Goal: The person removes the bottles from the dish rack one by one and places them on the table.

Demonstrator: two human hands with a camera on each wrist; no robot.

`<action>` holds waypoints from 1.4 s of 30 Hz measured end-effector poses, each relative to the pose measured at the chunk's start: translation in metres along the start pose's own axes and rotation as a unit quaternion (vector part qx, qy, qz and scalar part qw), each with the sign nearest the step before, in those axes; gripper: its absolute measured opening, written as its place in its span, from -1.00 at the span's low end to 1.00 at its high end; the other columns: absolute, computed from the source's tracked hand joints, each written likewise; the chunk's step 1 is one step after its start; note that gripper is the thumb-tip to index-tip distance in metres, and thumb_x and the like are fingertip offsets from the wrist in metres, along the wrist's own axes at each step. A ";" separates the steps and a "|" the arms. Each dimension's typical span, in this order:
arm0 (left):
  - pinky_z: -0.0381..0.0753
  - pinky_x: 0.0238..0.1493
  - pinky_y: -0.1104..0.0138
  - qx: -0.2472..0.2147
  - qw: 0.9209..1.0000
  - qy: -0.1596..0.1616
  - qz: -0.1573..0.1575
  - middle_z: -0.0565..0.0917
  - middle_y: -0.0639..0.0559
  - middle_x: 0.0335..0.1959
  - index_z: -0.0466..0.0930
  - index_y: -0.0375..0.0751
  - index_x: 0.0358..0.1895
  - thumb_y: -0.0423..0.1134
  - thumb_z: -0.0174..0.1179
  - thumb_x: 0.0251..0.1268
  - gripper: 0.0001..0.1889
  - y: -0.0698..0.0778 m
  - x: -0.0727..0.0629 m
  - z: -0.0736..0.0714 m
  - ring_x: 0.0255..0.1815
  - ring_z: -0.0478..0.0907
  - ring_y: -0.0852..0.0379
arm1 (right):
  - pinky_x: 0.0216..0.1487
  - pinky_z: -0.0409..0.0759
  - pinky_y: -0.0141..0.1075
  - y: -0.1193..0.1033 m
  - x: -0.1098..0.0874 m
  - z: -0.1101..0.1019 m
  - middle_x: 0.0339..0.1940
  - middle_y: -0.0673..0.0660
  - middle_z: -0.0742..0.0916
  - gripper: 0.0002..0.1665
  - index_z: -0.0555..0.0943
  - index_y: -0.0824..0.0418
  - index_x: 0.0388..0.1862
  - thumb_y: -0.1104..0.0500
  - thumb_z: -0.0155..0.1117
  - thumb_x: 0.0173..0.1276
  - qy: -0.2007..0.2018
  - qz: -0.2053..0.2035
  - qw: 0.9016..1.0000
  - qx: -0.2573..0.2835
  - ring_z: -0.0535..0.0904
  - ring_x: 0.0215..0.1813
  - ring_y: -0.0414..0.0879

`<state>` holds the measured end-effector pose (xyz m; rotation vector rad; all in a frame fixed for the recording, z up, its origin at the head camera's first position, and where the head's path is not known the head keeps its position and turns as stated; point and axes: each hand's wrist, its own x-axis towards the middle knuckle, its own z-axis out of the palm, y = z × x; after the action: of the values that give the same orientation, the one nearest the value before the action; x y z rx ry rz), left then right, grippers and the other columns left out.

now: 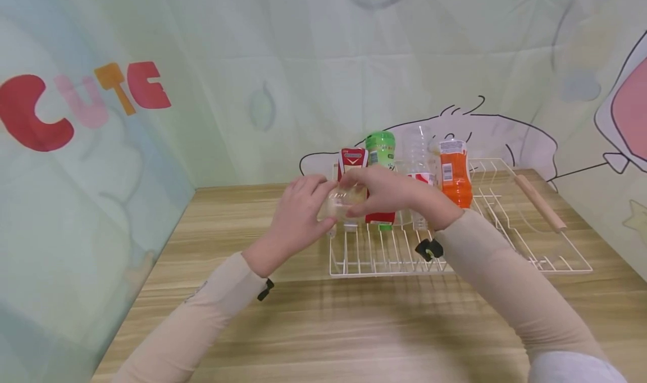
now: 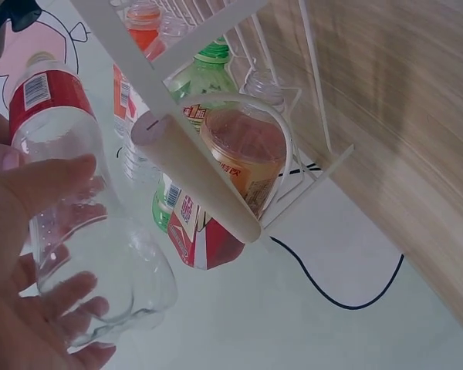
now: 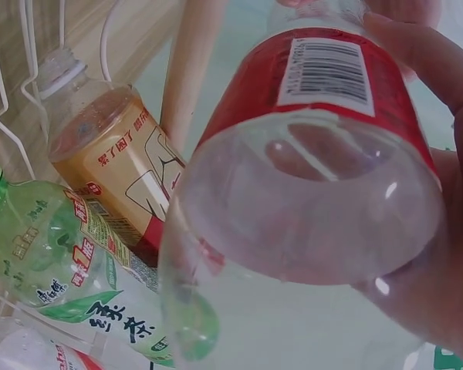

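Both hands hold a clear plastic bottle with a red label, raised over the left end of the white wire rack. My left hand has its thumb on the near side of the bottle and its fingers behind, showing through the plastic. Around the bottle's label and neck end curls my right hand. From the head view, much of the bottle is hidden by the hands.
The wire rack holds several bottles: a red-labelled tea bottle, a green one, a clear one and an orange-labelled one. A wooden handle is at its right. Wood-grain tabletop spreads in front; a printed curtain hangs behind.
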<state>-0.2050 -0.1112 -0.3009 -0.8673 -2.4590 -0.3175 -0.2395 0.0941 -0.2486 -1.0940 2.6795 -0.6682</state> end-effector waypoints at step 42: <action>0.41 0.13 -0.07 -0.035 0.985 0.111 -0.128 0.53 -0.28 0.05 0.49 -0.38 0.11 -0.25 0.48 -0.05 -0.40 -0.058 -0.023 -0.021 0.11 0.44 -0.24 | 0.35 0.29 0.05 0.014 -0.041 -0.075 0.29 0.14 0.54 -0.28 0.38 0.19 0.35 0.02 0.36 0.27 0.158 0.023 0.987 0.017 0.39 0.32 0.05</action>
<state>-0.2179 -0.1755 -0.2985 -0.5105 -2.3591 -0.5630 -0.2425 0.1566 -0.1895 -0.9860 2.9311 -0.9486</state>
